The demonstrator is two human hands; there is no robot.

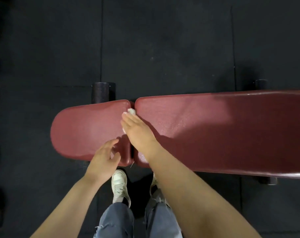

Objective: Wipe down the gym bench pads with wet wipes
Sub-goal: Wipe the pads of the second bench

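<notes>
Here, a dark rubber gym floor (154, 40) fills the view, with thin seams between its mats. On it stands a gym bench with two dark red pads, set end to end. The long back pad (223, 131) runs off the right edge of the view. The short seat pad (87, 131) has a round left end. A thin gap runs between the two pads, from the far edge to the near edge. A black foam roller (103, 92) sticks out past the far edge of the seat pad, and a bit of a black bench foot (268, 180) shows under the near edge of the back pad.

The person stands at the near edge, in blue jeans (118, 220) and a white shoe (119, 184).

The right hand (139, 131) lies flat over the gap, fingers straight, pressing a white wet wipe (131, 111) down near the far edge. Only a small bit of the wipe peeks out past the fingertips. The left hand (105, 156) is over the near edge of the seat pad, fingers loose and a little spread, holding nothing. The two hands are close but apart.
</notes>
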